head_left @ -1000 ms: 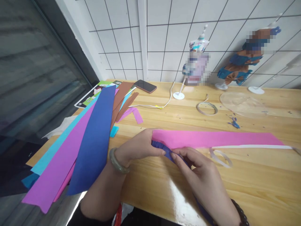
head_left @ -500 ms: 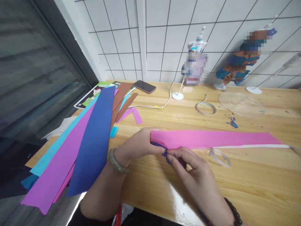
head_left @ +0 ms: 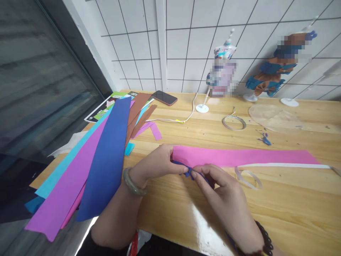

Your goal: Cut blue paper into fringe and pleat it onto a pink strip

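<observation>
Close together, pinching a bunched dark-blue strip (head_left: 189, 174) in the grip of left hand (head_left: 161, 163) and right hand (head_left: 226, 192), just beside pink strip (head_left: 245, 156), over wooden surface (head_left: 165, 206).

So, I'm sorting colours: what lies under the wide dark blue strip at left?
A violet strip emerges from under the dark blue strip's left edge, with a pink sliver lower down. Anything it fully covers can't be seen.

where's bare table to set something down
Bare table shows right of the right hand, well in front of the pink strip; a smaller patch lies behind that strip, right of the violet scrap. The left is crowded with coloured strips.
</observation>
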The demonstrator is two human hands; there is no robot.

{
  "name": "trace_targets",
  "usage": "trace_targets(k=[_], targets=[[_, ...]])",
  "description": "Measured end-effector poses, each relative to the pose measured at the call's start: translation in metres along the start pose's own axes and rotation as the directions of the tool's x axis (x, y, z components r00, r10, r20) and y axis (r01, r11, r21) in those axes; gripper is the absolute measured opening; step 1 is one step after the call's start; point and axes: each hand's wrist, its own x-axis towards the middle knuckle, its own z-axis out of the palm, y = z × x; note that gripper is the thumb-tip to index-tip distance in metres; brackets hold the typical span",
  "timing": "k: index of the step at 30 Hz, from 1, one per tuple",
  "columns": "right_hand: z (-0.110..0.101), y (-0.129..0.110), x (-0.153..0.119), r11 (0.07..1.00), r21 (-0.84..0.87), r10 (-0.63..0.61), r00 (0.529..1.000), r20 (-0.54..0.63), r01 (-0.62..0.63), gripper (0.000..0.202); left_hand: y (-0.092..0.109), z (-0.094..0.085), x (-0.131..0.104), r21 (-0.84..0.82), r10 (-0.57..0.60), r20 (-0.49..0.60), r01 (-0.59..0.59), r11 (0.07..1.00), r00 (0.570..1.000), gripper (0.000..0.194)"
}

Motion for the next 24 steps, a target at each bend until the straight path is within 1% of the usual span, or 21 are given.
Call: trace_targets(k=[5, 10, 16, 24], targets=[[-0.0007, 0.0014, 0.0002, 0.999, -0.016, 0.031, 1.0, 0.002, -0.031, 0.018, 0.0007, 0.0002, 0.0001, -0.006, 0.005, 0.012, -0.005, 1.0, 1.0, 0.018], [-0.0006, 0.0004, 0.0007, 0.998, -0.04, 0.047, 0.999, -0.007, -0.047, 0.017, -0.0002, 0.0013, 0.0007, -0.044, 0.018, -0.01, -0.019, 0.999, 1.0, 0.018], [0.0006, 0.0024, 0.0005, 0.997, -0.015, 0.078, 0.997, -0.009, -0.078, 0.018, 0.0, 0.0005, 0.0016, -0.05, 0.027, -0.005, -0.027, 0.998, 1.0, 0.02], [0.0019, 0.0047, 0.0003, 0.996, 0.008, 0.093, 0.996, -0.013, -0.093, 0.016, 0.002, 0.0013, -0.0005, -0.025, -0.005, 0.003, 0.005, 1.0, 1.0, 0.019]])
